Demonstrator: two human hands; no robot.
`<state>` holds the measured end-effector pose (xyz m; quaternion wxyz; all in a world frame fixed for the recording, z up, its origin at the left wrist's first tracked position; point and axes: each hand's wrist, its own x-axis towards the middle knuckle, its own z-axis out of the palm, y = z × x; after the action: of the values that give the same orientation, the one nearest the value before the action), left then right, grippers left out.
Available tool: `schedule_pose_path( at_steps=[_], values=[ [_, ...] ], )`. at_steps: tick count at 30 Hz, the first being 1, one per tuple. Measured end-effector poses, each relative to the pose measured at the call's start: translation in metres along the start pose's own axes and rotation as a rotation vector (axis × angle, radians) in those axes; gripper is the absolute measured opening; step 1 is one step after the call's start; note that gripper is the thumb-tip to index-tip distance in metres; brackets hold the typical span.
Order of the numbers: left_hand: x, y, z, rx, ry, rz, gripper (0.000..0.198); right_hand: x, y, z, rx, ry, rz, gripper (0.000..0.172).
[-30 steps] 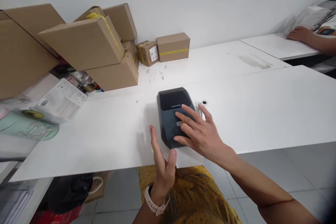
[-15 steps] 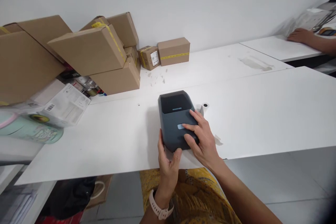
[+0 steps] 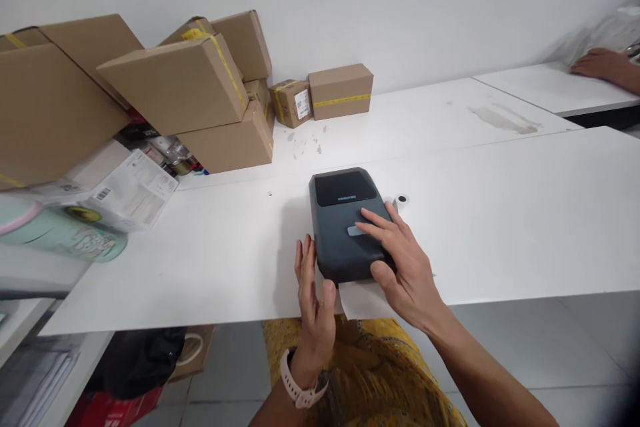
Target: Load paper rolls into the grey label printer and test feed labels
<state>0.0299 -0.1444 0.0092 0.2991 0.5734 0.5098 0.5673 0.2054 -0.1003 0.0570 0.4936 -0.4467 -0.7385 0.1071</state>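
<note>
Dark slate-blue plastic, by its look, forms the shell of the printer (image 3: 334,230), which sits near the front edge of the white table (image 3: 210,253). I judge it stiff, smooth enough to slip a little, and moderately heavy; I would take hold of it low on both long sides, keeping off the glossy black panel (image 3: 345,185), which could scratch. It is a boxy block with slanted corners, the panel across its far end bearing lettering too small for me to read, a pale button (image 3: 353,231) midway along the top. On my feed the left hand (image 3: 316,313) is unclenched, fingers beside the printer's left side, grasping nothing. The right hand (image 3: 407,267) spreads over the top, gripping nothing, a fingertip at the button; I cannot tell whether it presses. White paper (image 3: 365,301) shows at the near end, and a paper roll (image 3: 401,202) is just beside the right hand.
</note>
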Motion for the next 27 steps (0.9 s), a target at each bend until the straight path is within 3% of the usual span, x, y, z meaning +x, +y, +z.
schedule_pose_path(
  at_steps=[4,8,10,13,16,19,24,27],
  values=[
    [0.029,0.004,-0.003,-0.047,0.033,0.097,0.053,0.032,-0.007,-0.016,0.07,0.004,-0.034,0.053],
    [0.086,0.005,-0.005,-0.137,0.116,0.233,0.044,0.087,-0.007,-0.02,0.103,0.113,-0.097,0.055],
    [0.114,-0.003,-0.004,-0.105,0.125,0.193,0.041,0.117,-0.003,-0.015,0.1,0.195,-0.14,0.056],
    [0.14,-0.025,-0.002,-0.116,-0.004,0.0,0.063,0.162,0.006,-0.006,0.058,0.274,-0.159,0.057],
    [0.144,-0.048,-0.002,-0.194,-0.211,-0.207,0.086,0.202,0.015,0.0,-0.025,0.262,-0.091,0.064],
    [0.138,-0.059,-0.003,-0.251,-0.329,-0.278,0.098,0.238,0.024,0.004,-0.013,0.22,-0.052,0.07],
    [0.135,-0.056,-0.003,-0.288,-0.337,-0.245,0.102,0.288,0.046,0.016,-0.034,0.176,0.072,0.078],
    [0.136,-0.056,-0.001,-0.293,-0.32,-0.261,0.101,0.306,0.063,0.024,-0.023,0.152,0.072,0.084]
  ],
)
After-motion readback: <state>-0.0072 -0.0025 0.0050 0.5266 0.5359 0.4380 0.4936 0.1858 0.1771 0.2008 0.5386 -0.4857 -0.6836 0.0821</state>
